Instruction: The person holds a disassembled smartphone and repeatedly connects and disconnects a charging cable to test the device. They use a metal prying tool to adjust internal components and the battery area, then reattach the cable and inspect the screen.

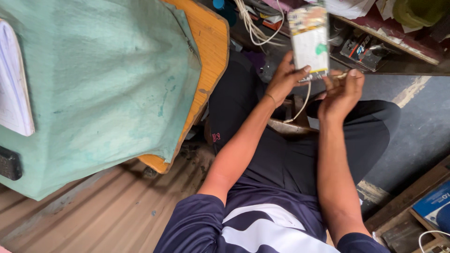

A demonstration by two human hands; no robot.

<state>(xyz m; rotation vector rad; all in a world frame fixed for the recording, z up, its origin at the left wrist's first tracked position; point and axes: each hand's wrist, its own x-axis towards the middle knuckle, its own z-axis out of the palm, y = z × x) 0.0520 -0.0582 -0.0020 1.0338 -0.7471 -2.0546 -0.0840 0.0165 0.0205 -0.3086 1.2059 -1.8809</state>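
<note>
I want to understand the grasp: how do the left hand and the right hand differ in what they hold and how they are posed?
The left hand holds the white flat pack at its lower end, thumb across the front; the right hand pinches only a small part beside that end. The left hand's fingers wrap behind the pack, while the right hand's fingers curl toward its own palm. A white cable hangs below the left hand, not the right. Both are raised together above the lap.

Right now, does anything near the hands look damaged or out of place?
The green cloth on the wooden table is stained and hangs crooked over its edge. A tangle of pale cords lies loose beside the white flat box that the left hand holds.
</note>
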